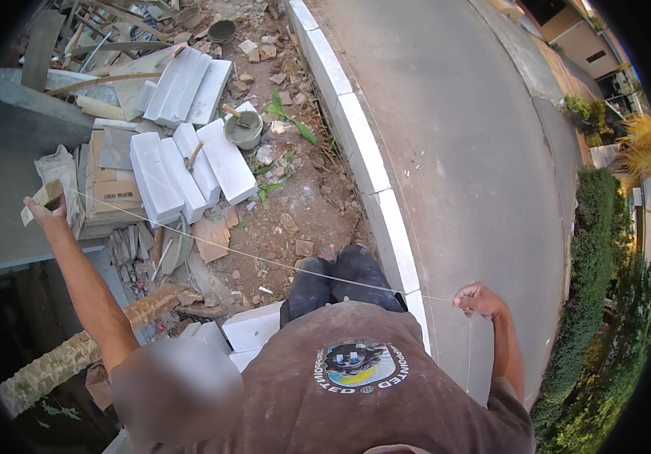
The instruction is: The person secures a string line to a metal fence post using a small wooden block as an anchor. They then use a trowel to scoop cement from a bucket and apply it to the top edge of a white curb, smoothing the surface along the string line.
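Note:
My left hand [50, 209], stretched out to the far left, is closed around a small wooden block [54, 191]. A thin pale string [265, 260] runs taut from beside that block, across the front of my body above my knees. It ends at my right hand [479, 300], where thumb and fingers pinch it over the road side. Below the right hand a loose length of string [470, 356] hangs down. Under the stretched string passes a low row of white building blocks [393, 227].
White blocks [208, 163] lie stacked on the rubble-strewn soil, with a hammer [195, 155] on them and a mortar bucket [244, 129] beside them. Cardboard boxes [110, 193] stand left. Another thin line follows the block row along the paved road [477, 151]. A hedge [594, 250] borders it.

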The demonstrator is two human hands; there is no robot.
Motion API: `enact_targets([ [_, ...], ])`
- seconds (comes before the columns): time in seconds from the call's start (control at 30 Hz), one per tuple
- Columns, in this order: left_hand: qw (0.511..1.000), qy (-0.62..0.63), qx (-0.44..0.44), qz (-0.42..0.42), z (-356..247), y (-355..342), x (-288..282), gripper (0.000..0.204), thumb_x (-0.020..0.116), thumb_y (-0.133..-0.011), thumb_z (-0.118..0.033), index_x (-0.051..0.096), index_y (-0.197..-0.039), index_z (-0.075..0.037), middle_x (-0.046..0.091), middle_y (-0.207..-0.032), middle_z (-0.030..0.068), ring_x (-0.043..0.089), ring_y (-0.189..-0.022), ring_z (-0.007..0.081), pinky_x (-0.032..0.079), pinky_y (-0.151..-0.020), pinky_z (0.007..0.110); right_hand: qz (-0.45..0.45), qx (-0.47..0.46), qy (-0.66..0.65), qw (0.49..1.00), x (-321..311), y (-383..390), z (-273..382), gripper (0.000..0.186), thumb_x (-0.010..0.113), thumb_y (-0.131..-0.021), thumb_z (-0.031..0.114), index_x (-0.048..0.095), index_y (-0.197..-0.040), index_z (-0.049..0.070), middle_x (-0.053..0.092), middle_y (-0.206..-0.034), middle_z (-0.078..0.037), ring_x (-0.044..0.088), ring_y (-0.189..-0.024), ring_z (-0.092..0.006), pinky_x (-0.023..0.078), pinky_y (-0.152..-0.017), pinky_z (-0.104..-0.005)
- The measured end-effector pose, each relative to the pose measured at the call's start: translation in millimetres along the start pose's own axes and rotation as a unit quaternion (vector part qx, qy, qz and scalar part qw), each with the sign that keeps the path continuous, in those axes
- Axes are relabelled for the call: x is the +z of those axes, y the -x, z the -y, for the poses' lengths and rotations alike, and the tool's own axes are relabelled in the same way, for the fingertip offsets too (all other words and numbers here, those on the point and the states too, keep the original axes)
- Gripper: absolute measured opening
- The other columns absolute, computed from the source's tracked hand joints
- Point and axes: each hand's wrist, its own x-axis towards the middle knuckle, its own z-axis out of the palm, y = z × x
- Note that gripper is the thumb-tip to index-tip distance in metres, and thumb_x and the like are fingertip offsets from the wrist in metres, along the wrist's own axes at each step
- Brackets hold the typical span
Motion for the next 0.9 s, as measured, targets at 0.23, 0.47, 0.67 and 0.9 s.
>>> enact_targets([
  [0.23,0.969,-0.007,-0.083,0.234,13.6,20.9,43.1,0.068,0.056,-0.095,-0.059,0.046,-0.139,-0.009,0.055,-0.129,0.0197,0.061,-0.113,0.0361,0.057,-0.093,0.05,-0.032,-0.163,-0.054,0.985,54.3,-39.4,117.1,0.034,0.079,-0.087,0.034,0.064,-0.077,0.005,0.044,-0.058,0.007,0.033,-0.048,-0.0039,0.024,-0.045,-0.0216],
  [0.47,0.939,-0.125,-0.132,0.292,85.6,4.5,57.8,0.075,0.06,-0.092,-0.061,0.045,-0.136,-0.002,0.063,-0.114,0.0179,0.066,-0.102,0.0292,0.06,-0.082,0.041,-0.101,-0.248,-0.021,0.963,74.3,-101.0,251.1,0.032,0.078,-0.088,0.033,0.064,-0.077,0.007,0.043,-0.06,0.009,0.032,-0.048,-0.002,0.022,-0.044,-0.0209],
  [0.67,0.685,-0.572,-0.046,0.448,150.0,-3.0,81.4,0.072,0.077,-0.081,-0.054,0.059,-0.121,0.002,0.068,-0.099,0.0117,0.068,-0.093,0.023,0.054,-0.078,0.035,-0.155,-0.272,0.013,0.95,90.2,-159.2,348.8,0.031,0.075,-0.09,0.034,0.062,-0.078,0.008,0.04,-0.06,0.011,0.031,-0.049,-0.0006,0.022,-0.044,-0.0209],
  [0.9,0.501,-0.672,-0.01,0.545,207.4,13.4,137.3,0.078,0.086,-0.067,-0.05,0.062,-0.119,0.003,0.069,-0.102,0.021,0.067,-0.096,0.0318,0.051,-0.086,0.039,-0.176,-0.308,0.069,0.932,88.3,-178.4,486.2,0.03,0.072,-0.093,0.034,0.061,-0.08,0.01,0.038,-0.06,0.012,0.027,-0.048,-0.0003,0.02,-0.044,-0.0212],
])
